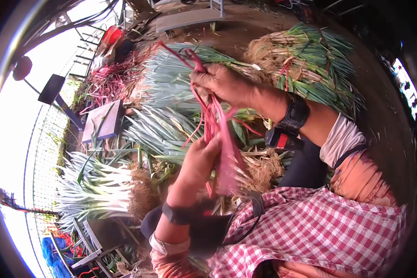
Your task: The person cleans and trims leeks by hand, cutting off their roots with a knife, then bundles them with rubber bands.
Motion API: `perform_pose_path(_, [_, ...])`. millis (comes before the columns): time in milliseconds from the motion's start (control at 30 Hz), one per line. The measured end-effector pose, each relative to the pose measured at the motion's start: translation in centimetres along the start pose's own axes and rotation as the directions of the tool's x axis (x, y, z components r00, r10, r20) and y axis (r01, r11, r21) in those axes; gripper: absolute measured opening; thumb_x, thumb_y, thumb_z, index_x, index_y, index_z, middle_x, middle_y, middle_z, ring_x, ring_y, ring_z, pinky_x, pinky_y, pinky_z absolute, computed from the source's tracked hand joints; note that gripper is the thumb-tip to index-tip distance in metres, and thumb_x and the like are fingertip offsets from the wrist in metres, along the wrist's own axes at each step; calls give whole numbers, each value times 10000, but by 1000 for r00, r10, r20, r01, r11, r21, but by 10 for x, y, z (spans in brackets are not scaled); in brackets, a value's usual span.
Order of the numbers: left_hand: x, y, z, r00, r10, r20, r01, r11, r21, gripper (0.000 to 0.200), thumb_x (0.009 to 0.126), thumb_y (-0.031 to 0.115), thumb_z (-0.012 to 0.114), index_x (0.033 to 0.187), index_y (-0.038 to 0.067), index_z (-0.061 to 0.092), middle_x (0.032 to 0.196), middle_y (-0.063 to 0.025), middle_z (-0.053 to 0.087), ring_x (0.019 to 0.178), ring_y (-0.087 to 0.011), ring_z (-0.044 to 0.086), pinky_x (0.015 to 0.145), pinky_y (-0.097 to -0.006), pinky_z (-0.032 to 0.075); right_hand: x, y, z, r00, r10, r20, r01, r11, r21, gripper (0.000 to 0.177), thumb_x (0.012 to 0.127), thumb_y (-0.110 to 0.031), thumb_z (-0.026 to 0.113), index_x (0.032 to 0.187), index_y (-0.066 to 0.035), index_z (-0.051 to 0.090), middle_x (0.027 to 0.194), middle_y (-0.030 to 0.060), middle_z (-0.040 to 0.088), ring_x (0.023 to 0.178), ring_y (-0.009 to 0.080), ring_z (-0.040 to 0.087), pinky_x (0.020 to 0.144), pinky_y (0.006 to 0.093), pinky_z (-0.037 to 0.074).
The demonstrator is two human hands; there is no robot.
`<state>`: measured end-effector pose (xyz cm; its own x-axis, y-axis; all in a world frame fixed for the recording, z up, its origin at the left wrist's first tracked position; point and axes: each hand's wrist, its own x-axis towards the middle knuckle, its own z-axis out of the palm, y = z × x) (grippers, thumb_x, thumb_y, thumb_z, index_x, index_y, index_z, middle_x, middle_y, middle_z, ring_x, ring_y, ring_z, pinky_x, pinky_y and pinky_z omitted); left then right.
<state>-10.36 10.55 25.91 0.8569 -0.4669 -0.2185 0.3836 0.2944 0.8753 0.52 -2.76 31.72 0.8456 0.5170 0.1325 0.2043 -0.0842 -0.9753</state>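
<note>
Thin, reddish-pink plastic strips [211,118] hang mid-frame, their lower end motion-blurred. The right hand [220,85], reaching in from the right, grips them, fingertips hidden; the left hand [201,155], raised from below, pinches them, fingers partly hidden.

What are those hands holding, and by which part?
A bunch of red strips: the right hand grips it near the top, and the left hand holds it lower down, above the blurred hanging part.
</note>
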Motion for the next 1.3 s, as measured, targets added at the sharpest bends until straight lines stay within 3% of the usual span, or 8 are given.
perform_pose_path(167, [-1,-12,-55,949,6,-316,-3,1000,12,190,861,249,488,765,86,483,541,50,372,435,-41,340,400,-189,294,16,38,-31,980,-197,-20,121,675,-727,217,869,-262,466,854,-48,490,597,78,508,533,181,511,513,308,416])
perform_pose_path(267, [12,-19,-65,945,84,-316,35,935,353,177,870,212,466,833,55,539,561,42,422,447,-27,360,394,-177,285,-19,43,10,901,273,336,-227,959,-170,282,804,-275,575,938,-39,499,699,83,582,610,164,571,546,295,460])
perform_pose_path(467, [-2,-73,-73,998,37,-44,6,702,712,193,803,193,520,916,54,592,736,-126,606,657,-236,590,567,-321,448,-73,148,47,719,332,611,-129,927,-352,267,717,-128,600,974,-77,556,789,114,611,719,188,591,635,315,450])
perform_pose_path(667, [-35,-66,-84,981,127,-145,100,308,946,282,780,253,537,989,67,503,789,-174,561,677,-341,570,566,-410,465,-84,258,33,-63,851,521,-72,516,-853,342,750,-327,524,785,1,616,707,171,587,657,306,556,612,358,453])
perform_pose_path(900, [-48,-54,-92,949,25,-313,297,249,922,251,759,233,562,933,63,501,764,-139,552,610,-304,566,521,-391,456,247,151,-6,984,85,160,-4,891,-454,280,758,-298,545,729,-24,598,641,116,575,539,227,527,510,322,435])
perform_pose_path(1033, [-47,-41,-99,926,252,-282,196,317,928,228,754,158,561,970,94,527,757,-110,564,622,-274,564,532,-359,452,252,106,-5,986,-166,17,165,955,-246,253,763,-281,557,696,-39,587,603,84,567,472,181,511,452,301,425])
perform_pose_path(1200, [-47,-30,-100,941,69,-332,303,270,914,348,740,162,585,1066,58,522,860,-139,581,766,-312,569,646,-355,453,130,256,3,724,644,249,-468,723,-508,253,798,-294,528,743,-53,582,618,52,561,518,118,517,482,254,439])
perform_pose_path(1300, [-47,-37,-101,920,43,-389,363,276,890,318,762,144,565,1062,47,521,862,-128,590,751,-267,588,654,-331,456,26,345,0,764,608,217,-69,410,-909,269,682,-280,540,685,-16,592,610,184,562,533,329,531,508,403,443])
